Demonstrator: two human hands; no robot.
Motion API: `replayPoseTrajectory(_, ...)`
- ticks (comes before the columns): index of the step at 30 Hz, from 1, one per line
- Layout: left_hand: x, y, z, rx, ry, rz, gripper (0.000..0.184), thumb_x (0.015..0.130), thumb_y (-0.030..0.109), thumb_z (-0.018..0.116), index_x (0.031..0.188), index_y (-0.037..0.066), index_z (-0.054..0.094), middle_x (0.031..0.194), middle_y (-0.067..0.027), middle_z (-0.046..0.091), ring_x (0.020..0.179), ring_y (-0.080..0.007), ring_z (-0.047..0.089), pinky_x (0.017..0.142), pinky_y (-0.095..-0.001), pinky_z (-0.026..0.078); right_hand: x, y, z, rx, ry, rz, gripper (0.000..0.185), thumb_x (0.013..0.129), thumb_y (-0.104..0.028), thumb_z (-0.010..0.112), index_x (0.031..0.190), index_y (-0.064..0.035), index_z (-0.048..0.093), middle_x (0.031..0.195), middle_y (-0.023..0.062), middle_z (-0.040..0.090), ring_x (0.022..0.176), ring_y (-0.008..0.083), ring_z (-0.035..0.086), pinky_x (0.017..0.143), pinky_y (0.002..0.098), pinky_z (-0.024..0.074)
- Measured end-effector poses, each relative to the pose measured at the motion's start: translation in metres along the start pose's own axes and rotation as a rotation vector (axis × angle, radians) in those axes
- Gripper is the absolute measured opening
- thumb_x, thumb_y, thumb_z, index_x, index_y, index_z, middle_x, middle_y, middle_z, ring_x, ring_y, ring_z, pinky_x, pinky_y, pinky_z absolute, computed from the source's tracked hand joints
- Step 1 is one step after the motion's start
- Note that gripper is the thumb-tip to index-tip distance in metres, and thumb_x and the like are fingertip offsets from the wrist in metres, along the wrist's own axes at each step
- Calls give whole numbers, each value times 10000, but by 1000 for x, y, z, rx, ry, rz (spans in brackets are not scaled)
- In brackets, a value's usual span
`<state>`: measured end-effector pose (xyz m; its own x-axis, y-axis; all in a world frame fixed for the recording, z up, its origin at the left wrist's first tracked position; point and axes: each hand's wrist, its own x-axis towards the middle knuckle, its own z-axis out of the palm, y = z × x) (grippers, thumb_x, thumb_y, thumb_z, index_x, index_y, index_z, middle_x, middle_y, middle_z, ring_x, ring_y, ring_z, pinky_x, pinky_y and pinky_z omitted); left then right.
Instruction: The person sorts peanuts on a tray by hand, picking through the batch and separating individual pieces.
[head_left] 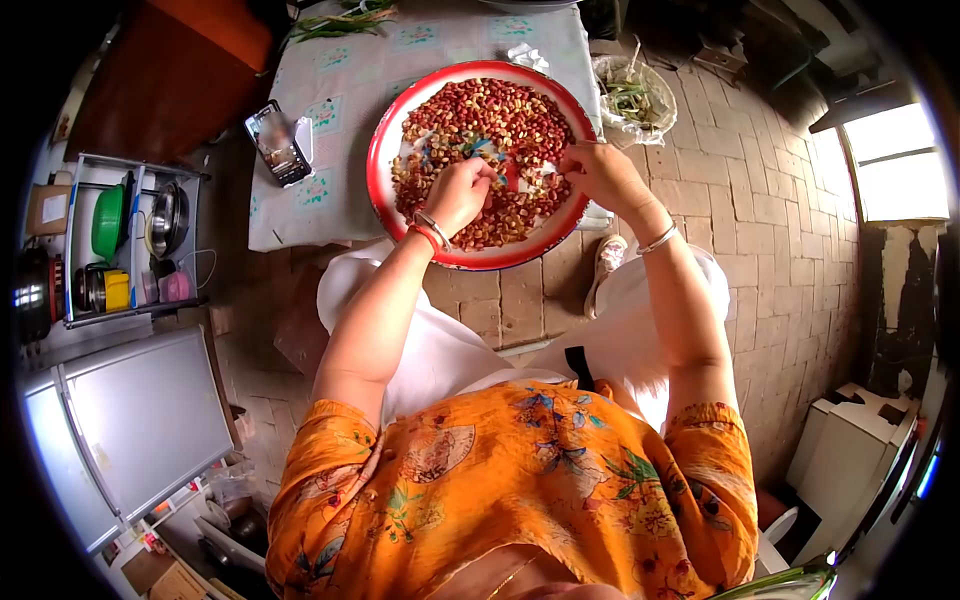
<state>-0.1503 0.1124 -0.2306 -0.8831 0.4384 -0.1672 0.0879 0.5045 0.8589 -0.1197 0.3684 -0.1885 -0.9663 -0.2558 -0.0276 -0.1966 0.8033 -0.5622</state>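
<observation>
A round enamel tray (377, 165) with a red rim holds many small red and cream kernels (480, 105) that look like shelled peanuts. Its painted white bottom shows through near the middle. My left hand (462, 195) is over the lower middle of the tray, fingers curled together close to the kernels. At the right rim, my right hand (605, 175) has its fingertips pinched together just inside the edge. Whatever either hand holds is too small or hidden to make out.
The tray rests on a table with a patterned cloth (290, 215), overhanging its front edge. A phone (278, 145) is propped at the left. Green stalks (345, 20) and crumpled tissue (527, 57) lie farther back. Beside the table stands a lined basket (655, 105) of plant scraps.
</observation>
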Motion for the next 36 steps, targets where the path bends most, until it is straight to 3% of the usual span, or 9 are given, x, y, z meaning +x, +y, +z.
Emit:
replayPoseTrajectory(3, -2, 7, -4, -16, -32, -35, 104, 926, 65, 546, 958, -2, 618, 654, -41, 627, 481, -89, 560, 435, -240, 436, 2, -3, 15, -153, 88, -64, 137, 805, -150, 617, 913, -79, 662, 847, 110, 651, 823, 310, 645, 723, 414, 505)
replayPoseTrajectory(6, -2, 9, -4, -88, 9, -63, 115, 917, 86, 573, 971, -5, 618, 656, -30, 627, 503, -79, 568, 446, -230, 451, 3, -3, 25, -243, -8, -21, 138, 827, -173, 590, 922, -117, 673, 869, 122, 652, 848, 324, 643, 725, 441, 502)
replayPoseTrajectory(9, 2, 1, 0, 50, 157, 169, 132, 897, 113, 589, 956, 8, 643, 685, -53, 654, 541, -111, 605, 508, -275, 489, 16, 9, 41, -289, -47, -17, 148, 824, -180, 578, 911, -115, 679, 906, 126, 671, 842, 346, 647, 718, 460, 504)
replayPoseTrajectory(12, 6, -4, 4, 18, 179, 171, 144, 898, 99, 546, 948, 16, 653, 713, -67, 670, 556, -131, 627, 527, -286, 496, 16, -7, 37, -275, 44, -35, 155, 795, -175, 610, 892, -54, 612, 863, 168, 659, 807, 384, 637, 683, 498, 491)
replayPoseTrajectory(17, 6, 8, 3, -203, 38, 51, 119, 909, 69, 532, 923, -2, 627, 732, -45, 658, 589, -100, 626, 524, -248, 493, 22, -27, 42, 63, 111, -78, 168, 761, -76, 660, 885, -9, 568, 771, 172, 659, 692, 351, 646, 652, 425, 519)
replayPoseTrajectory(19, 3, 16, 4, -635, -101, -37, 138, 925, 52, 502, 940, 23, 637, 805, -32, 667, 670, -87, 635, 561, -232, 507, 26, -33, 41, 250, 135, -96, 166, 751, -22, 662, 895, 3, 582, 754, 161, 659, 675, 327, 646, 652, 399, 519)
replayPoseTrajectory(22, 12, 0, 15, -812, -97, -102, 163, 937, 91, 494, 1009, 26, 625, 891, -54, 671, 740, -121, 659, 640, -268, 559, 31, -46, 42, 429, 155, -83, 144, 766, 9, 652, 909, 7, 641, 775, 148, 665, 696, 297, 653, 663, 377, 513)
replayPoseTrajectory(28, 0, 21, 5, -1155, -55, -207, 228, 948, 135, 457, 1087, 24, 598, 996, -93, 654, 905, -193, 665, 800, -352, 579, 45, -59, 50, 330, 203, -112, 71, 801, -23, 624, 859, 12, 644, 808, 178, 662, 732, 336, 649, 671, 390, 505)
replayPoseTrajectory(36, 4, 4, 5, -1243, -76, -190, 233, 952, 102, 426, 1091, 19, 593, 997, -98, 655, 926, -208, 660, 838, -372, 561, 52, -64, 61, 245, 258, -145, 36, 805, -24, 620, 826, 6, 616, 787, 178, 654, 728, 351, 648, 651, 391, 506)
